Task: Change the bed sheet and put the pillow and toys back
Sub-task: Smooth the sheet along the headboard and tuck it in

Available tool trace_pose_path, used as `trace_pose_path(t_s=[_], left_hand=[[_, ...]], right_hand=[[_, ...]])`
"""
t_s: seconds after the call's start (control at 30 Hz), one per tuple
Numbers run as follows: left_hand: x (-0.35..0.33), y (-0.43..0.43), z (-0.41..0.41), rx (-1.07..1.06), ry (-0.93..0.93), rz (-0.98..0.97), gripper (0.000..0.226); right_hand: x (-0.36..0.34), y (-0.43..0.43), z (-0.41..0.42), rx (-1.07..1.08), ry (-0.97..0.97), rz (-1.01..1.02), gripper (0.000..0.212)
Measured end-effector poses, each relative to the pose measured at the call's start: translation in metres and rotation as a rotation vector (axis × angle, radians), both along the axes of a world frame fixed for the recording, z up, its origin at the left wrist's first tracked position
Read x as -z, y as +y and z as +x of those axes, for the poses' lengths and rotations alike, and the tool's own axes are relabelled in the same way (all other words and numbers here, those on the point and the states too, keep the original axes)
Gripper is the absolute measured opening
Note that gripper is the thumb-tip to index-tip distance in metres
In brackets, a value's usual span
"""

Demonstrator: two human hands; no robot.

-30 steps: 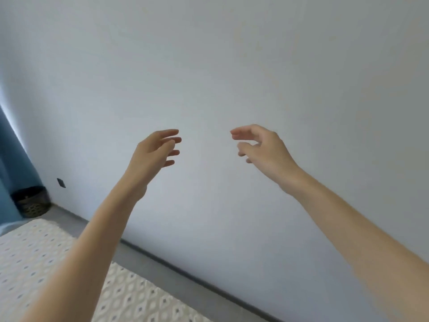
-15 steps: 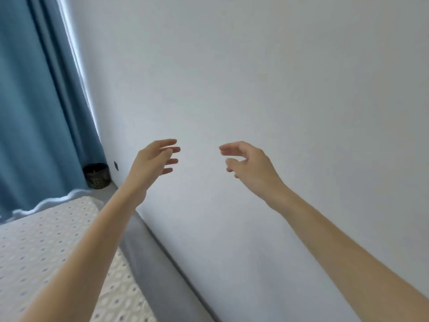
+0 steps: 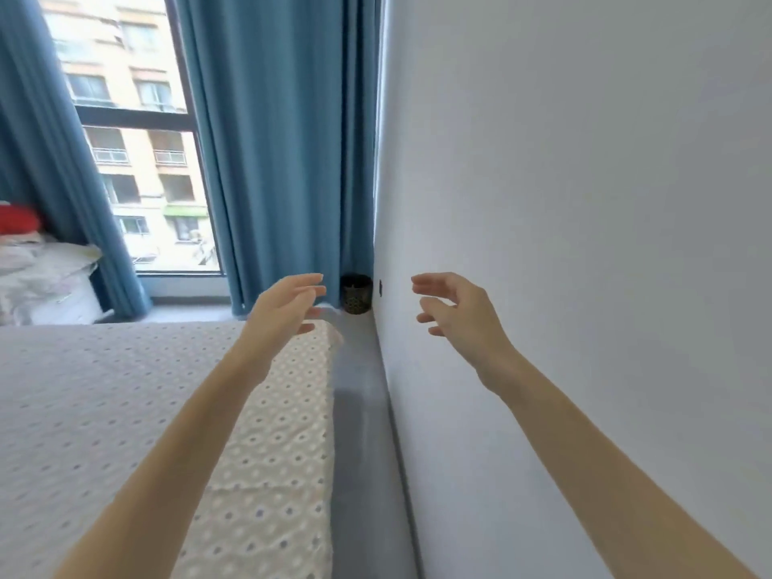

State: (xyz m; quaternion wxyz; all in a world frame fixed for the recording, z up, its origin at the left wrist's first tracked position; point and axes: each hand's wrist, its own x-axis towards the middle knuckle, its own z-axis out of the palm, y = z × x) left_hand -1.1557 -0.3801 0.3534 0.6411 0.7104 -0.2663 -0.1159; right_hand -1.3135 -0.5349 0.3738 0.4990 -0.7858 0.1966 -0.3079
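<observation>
At nine o'clock of the view a red lump (image 3: 16, 217) sits atop a heap of pale bedding (image 3: 41, 269). The heap is crumpled and soft-looking and lies well off the bed, likely so the sleeping surface is free for work. Whether it holds the fresh sheet, the pillow or a toy is too blurred to tell.

Toward eleven o'clock the window (image 3: 138, 131) shows between heavy blue curtains (image 3: 271, 140) that hang in long vertical folds. The mattress (image 3: 104, 390) fills the seven o'clock quarter. Its cover is quilted, flat and dotted with small diamond marks, and it seems to carry no sheet, so the change appears to be at its bare stage.

Near centre the left hand (image 3: 288, 307) hovers over the mattress's far corner, fingers spread and relaxed, gripping nothing. At that hand's three o'clock a small dark basket (image 3: 356, 293) with a patterned side stands in the room's corner, a wall socket (image 3: 380, 287) just beside it. A smooth grey ledge (image 3: 359, 432) runs down toward six o'clock between mattress and wall.

The right hand (image 3: 459, 315) is raised before the plain matte wall (image 3: 585, 202), fingers apart and loosely curled, empty. The palms face each other, probably poised to take up cloth.
</observation>
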Motion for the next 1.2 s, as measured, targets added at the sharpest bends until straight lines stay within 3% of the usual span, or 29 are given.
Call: trace_pose_path(t_s=[0.4, 0.7, 1.2], left_hand=[[0.015, -0.073, 0.165, -0.178, 0.013, 0.025, 0.026], [-0.016, -0.166, 0.379, -0.248, 0.003, 0.024, 0.030], [0.009, -0.319, 0.700, -0.455, 0.034, 0.029, 0.027]], right_hand=[[0.023, -0.098, 0.217, -0.207, 0.025, 0.042, 0.030], [0.004, -0.204, 0.452, -0.291, 0.021, -0.027, 0.031], [0.027, -0.372, 0.828, -0.550, 0.087, -0.109, 0.031]])
